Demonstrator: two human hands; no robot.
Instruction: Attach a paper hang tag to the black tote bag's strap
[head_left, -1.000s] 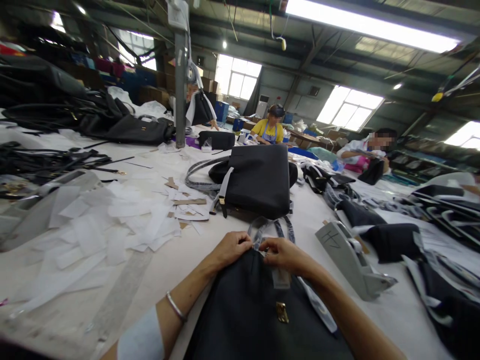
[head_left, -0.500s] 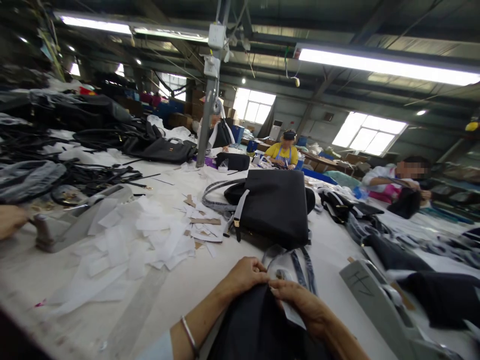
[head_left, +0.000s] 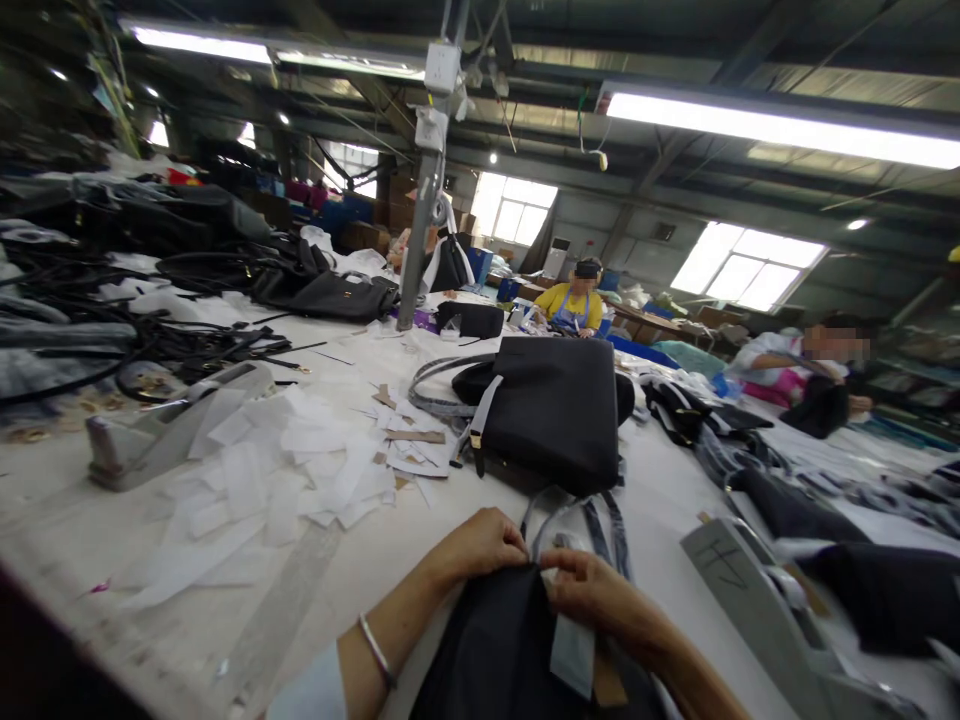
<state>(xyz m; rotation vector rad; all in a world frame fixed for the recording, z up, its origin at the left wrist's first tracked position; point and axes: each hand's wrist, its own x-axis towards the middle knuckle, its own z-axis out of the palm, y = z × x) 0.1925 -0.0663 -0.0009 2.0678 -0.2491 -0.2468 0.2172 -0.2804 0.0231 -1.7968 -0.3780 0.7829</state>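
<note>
A black handbag lies in front of me at the table's near edge, its lower part cut off by the frame. My left hand is closed on the bag's top edge with fingertips pinched. My right hand is closed at the same edge, just right of the left, the thumb and fingers together by a small whitish piece. Below the right hand a pale grey strip and a brown card piece hang against the bag. Film-wrapped handles stick up behind my fingers.
Another black handbag stands just beyond. White paper scraps spread leftward beside a grey tape dispenser. A second tape dispenser stands right. Black bags pile at back left. Co-workers sit across the table, near a metal pole.
The pale strip and brown card below my right hand now show more fully. My right fingers have shifted a little. Another person's hand at the left edge has gone from view.
</note>
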